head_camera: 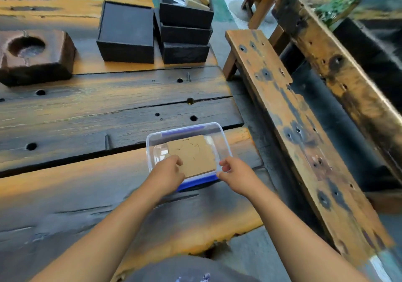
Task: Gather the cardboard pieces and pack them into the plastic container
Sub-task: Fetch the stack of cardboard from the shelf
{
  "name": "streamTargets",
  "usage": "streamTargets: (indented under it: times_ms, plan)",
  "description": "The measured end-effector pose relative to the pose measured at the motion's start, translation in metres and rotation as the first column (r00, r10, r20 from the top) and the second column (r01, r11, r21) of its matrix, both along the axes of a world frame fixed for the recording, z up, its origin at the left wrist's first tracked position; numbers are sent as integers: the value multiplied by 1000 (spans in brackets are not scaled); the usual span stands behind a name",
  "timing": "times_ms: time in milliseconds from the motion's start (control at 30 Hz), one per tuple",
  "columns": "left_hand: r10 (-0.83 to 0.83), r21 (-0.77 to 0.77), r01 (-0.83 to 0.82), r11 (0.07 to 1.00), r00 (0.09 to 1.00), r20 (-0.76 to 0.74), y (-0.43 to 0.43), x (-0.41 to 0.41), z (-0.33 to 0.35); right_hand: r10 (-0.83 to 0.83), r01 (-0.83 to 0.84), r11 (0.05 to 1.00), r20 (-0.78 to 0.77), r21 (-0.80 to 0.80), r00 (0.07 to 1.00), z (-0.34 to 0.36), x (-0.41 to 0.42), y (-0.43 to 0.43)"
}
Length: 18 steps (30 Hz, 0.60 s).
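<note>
Weathered plank table (91, 112) bearing plastic container (224, 142); wooden bench (282, 116) beside.

1. No readable text, label, brand, number or sign shows anywhere in the view.
2. The cardboard piece (192, 155) lying in the plastic container (224, 139) bears only thin dark scribbled lines, which form no legible letters.
3. The papers in the top black box (185, 14), far beyond the container, are too blurred to read.
</note>
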<state>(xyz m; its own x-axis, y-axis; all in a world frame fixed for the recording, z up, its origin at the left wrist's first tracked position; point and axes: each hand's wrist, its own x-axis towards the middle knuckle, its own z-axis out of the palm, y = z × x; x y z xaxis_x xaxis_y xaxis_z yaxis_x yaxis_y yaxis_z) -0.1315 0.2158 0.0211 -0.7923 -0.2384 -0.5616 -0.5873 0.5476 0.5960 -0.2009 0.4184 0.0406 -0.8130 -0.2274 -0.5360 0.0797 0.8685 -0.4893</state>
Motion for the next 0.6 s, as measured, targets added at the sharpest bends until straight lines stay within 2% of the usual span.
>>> streamTargets:
  times_ms: [67,167,333,400,500,600]
  plan:
    - [-96,-17,95,995,995,-15,6,4,4,-21,22,999,-66,30,998,7,22,7]
    - [-223,-67,220,973,974,-35,18,13,11,-46,50,997,-80,56,996,12,54,23]
    - [-436,-240,416,877,899,-37,45,26,26,-104,118,988,-130,103,986,19,82,61]
    - [-492,-297,462,836,870,-31,61,30,32,-163,173,983,-130,67,978,24,92,77]
    - [-576,-358,529,769,817,-31,95,41,41,-324,319,942,-30,-107,946,29,114,104]
    - [-654,-389,591,706,755,-39,145,53,51,-382,373,919,-50,-125,923,27,143,150]
